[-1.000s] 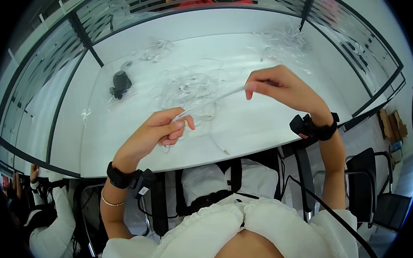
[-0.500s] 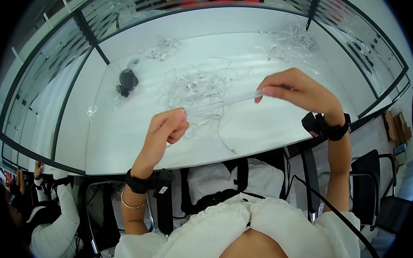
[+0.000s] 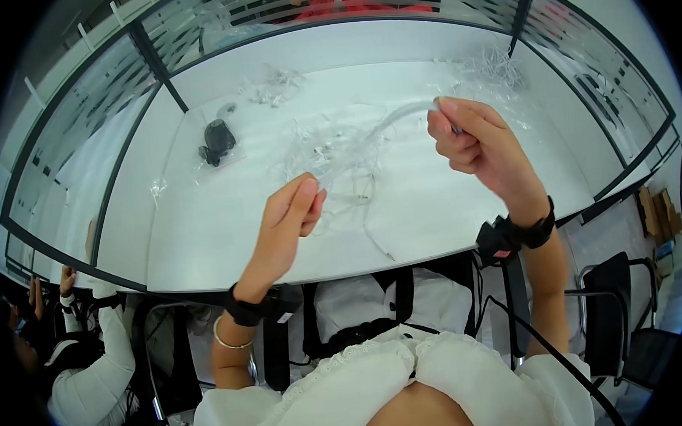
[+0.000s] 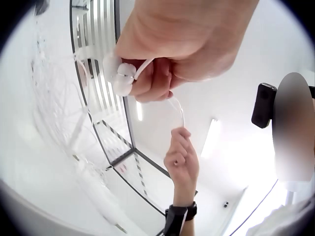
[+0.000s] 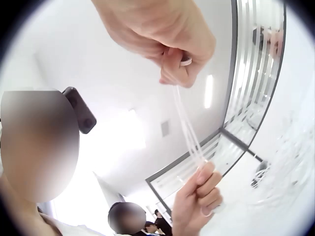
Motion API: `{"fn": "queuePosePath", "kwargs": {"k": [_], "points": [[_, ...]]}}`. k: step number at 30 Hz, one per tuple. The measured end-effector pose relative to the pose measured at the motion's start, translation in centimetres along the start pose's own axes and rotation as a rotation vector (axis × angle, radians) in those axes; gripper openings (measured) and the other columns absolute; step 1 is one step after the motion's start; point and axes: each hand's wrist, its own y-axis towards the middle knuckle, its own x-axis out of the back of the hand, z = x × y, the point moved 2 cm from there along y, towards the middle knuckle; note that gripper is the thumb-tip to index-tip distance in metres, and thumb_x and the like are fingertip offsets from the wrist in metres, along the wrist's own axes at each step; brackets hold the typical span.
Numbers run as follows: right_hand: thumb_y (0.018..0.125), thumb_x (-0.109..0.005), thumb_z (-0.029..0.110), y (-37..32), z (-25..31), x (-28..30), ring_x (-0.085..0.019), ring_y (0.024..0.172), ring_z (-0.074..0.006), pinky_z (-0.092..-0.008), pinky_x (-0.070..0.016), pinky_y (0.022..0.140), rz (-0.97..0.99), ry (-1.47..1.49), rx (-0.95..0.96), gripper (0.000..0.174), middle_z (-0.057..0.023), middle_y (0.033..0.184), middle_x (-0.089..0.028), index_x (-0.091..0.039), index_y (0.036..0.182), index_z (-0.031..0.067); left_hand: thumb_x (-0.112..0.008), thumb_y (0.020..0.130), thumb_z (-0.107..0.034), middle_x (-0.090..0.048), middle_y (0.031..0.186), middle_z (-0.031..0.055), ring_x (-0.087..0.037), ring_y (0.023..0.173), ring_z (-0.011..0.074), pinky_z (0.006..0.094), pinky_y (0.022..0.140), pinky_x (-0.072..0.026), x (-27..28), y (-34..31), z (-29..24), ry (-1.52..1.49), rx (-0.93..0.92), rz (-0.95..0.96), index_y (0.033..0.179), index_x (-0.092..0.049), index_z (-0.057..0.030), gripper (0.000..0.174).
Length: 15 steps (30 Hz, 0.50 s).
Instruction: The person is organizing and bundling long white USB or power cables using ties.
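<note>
A doubled length of white earphone cable (image 3: 389, 121) runs between my two hands above the table, bowed upward toward the right. My left hand (image 3: 282, 219) pinches one end between thumb and fingers. White earbuds (image 4: 124, 79) hang out beside its curled fingers in the left wrist view. Higher and to the right, my right hand (image 3: 481, 142) grips the other end, fingers curled in; a bit of white shows inside its fist in the right wrist view. Below the held cable lies a loose tangle of white earphones (image 3: 323, 147), one plug end trailing toward the table's front edge.
A black item in a clear bag (image 3: 217, 138) lies at left on the white table (image 3: 205, 242). More white cables sit at the back left (image 3: 278, 86) and back right (image 3: 495, 71). Glass-topped partitions (image 3: 349, 39) enclose the table's back and sides.
My right hand has turned and risen, fingers now curled toward me. The left hand has shifted right and turned upright. The held cable went from nearly straight to bowed.
</note>
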Motion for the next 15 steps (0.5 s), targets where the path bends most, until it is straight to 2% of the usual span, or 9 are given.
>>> {"fn": "queuePosePath", "kwargs": {"k": [2, 4, 5, 7, 8, 9, 12, 13, 15], "points": [[0.098, -0.042, 0.031, 0.4, 0.2, -1.8, -0.018, 0.050, -0.0005, -0.0191, -0.0121, 0.042, -0.065, 0.117, 0.086, 0.033, 0.0087, 0.062, -0.024, -0.043, 0.073, 0.0099, -0.040, 0.100, -0.032, -0.035, 0.068, -0.0066, -0.025, 0.056, 0.0015, 0.0177, 0.048, -0.0204, -1.5, 0.4, 0.5, -0.003, -0.053, -0.071, 0.075, -0.044, -0.0082, 0.034], [0.098, -0.042, 0.031, 0.4, -0.5, -4.1, -0.021, 0.051, -0.0003, -0.0185, -0.0142, 0.043, -0.095, 0.054, 0.174, 0.031, 0.0091, 0.063, -0.029, -0.047, 0.078, 0.0084, -0.040, 0.100, -0.033, -0.035, 0.067, -0.0064, -0.026, 0.055, 0.0015, 0.0182, 0.047, -0.0211, -3.0, 1.0, 1.4, -0.105, -0.079, -0.116, 0.076, -0.045, -0.0088, 0.034], [0.098, -0.043, 0.030, 0.6, -1.2, -5.1, -0.032, 0.050, -0.0049, -0.0212, -0.0253, 0.045, -0.089, -0.113, 0.300, 0.029, 0.0059, 0.063, -0.038, -0.049, 0.082, 0.0067, -0.038, 0.100, -0.031, -0.035, 0.064, -0.0064, -0.026, 0.054, 0.0019, 0.0191, 0.046, -0.0202, -3.4, 1.3, 1.9, -0.132, -0.089, -0.116, 0.076, -0.045, -0.0094, 0.033], [0.097, -0.043, 0.025, 0.4, -2.1, -7.0, -0.050, 0.054, -0.0152, -0.0274, -0.0415, 0.052, -0.043, -0.403, 0.422, 0.024, -0.0009, 0.067, -0.053, -0.051, 0.088, 0.0050, -0.039, 0.099, -0.032, -0.034, 0.062, -0.0064, -0.025, 0.052, 0.0023, 0.0200, 0.046, -0.0195, -4.2, 1.5, 1.9, -0.136, -0.131, -0.168, 0.075, -0.045, -0.0097, 0.033], [0.097, -0.044, 0.022, 0.3, -2.5, -7.9, -0.058, 0.058, -0.0210, -0.0309, -0.0466, 0.057, -0.004, -0.525, 0.416, 0.021, -0.0045, 0.071, -0.059, -0.052, 0.090, 0.0049, -0.040, 0.099, -0.032, -0.034, 0.061, -0.0064, -0.025, 0.052, 0.0025, 0.0204, 0.045, -0.0191, -4.7, 1.6, 1.9, -0.139, -0.151, -0.195, 0.075, -0.045, -0.0098, 0.033], [0.095, -0.046, 0.018, 0.6, -3.9, -8.2, -0.062, 0.065, -0.0282, -0.0339, -0.0486, 0.057, -0.008, -0.700, 0.493, 0.013, -0.0112, 0.079, -0.063, -0.053, 0.095, 0.0064, -0.039, 0.097, -0.032, -0.034, 0.060, -0.0066, -0.024, 0.050, 0.0026, 0.0213, 0.045, -0.0182, -5.1, 2.0, 2.1, -0.155, -0.227, -0.211, 0.074, -0.045, -0.0096, 0.033], [0.092, -0.049, 0.017, 0.4, -4.7, -7.5, -0.062, 0.066, -0.0307, -0.0337, -0.0488, 0.055, -0.068, -0.939, 0.573, 0.012, -0.0111, 0.083, -0.064, -0.052, 0.099, 0.0076, -0.037, 0.095, -0.032, -0.033, 0.060, -0.0067, -0.024, 0.051, 0.0026, 0.0217, 0.046, -0.0172, -5.1, 2.2, 2.3, -0.259, -0.065, -0.206, 0.073, -0.045, -0.0099, 0.032], [0.090, -0.050, 0.016, 0.2, -4.7, -7.0, -0.062, 0.066, -0.0306, -0.0340, -0.0478, 0.052, -0.068, -1.044, 0.570, 0.013, -0.0116, 0.083, -0.064, -0.050, 0.100, 0.0071, -0.034, 0.092, -0.030, -0.030, 0.061, -0.0073, -0.022, 0.052, 0.0025, 0.0213, 0.047, -0.0151, -4.8, 2.3, 2.5, -0.290, 0.039, -0.174, 0.075, -0.046, -0.0100, 0.029], [0.090, -0.050, 0.015, 0.3, -4.6, -6.3, -0.062, 0.065, -0.0298, -0.0342, -0.0470, 0.051, -0.064, -1.133, 0.535, 0.012, -0.0111, 0.082, -0.063, -0.050, 0.098, 0.0066, -0.035, 0.091, -0.031, -0.028, 0.062, -0.0073, -0.021, 0.052, 0.0026, 0.0211, 0.047, -0.0139, -4.0, 2.3, 2.3, -0.301, 0.008, -0.022, 0.075, -0.047, -0.0099, 0.028]]}}
